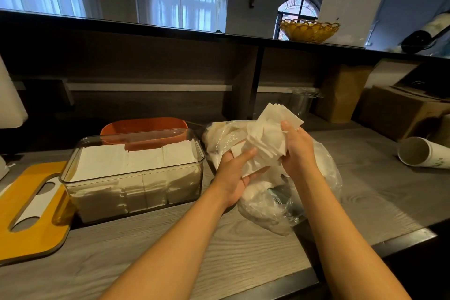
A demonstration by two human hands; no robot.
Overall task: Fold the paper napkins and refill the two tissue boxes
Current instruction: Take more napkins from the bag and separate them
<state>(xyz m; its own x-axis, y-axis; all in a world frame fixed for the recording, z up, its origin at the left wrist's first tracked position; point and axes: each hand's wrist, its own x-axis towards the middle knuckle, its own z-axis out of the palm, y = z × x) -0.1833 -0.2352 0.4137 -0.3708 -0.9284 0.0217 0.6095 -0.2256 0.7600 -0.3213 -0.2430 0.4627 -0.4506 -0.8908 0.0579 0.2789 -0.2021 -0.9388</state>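
1. Both hands, left hand (pixel 233 173) and right hand (pixel 298 147), clasp a napkin bundle (pixel 264 139) above the plastic bag (pixel 280 204).
2. Clear tissue box (pixel 136 178) sits left, holding napkins; orange box (pixel 143 129) behind is mostly hidden.

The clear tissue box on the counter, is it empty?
No, the clear tissue box already holds rows of folded white napkins stacked nearly up to its rim.

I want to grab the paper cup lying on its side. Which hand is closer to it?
The right hand. It holds the napkins with the cup off to its right; the left hand is farther away.
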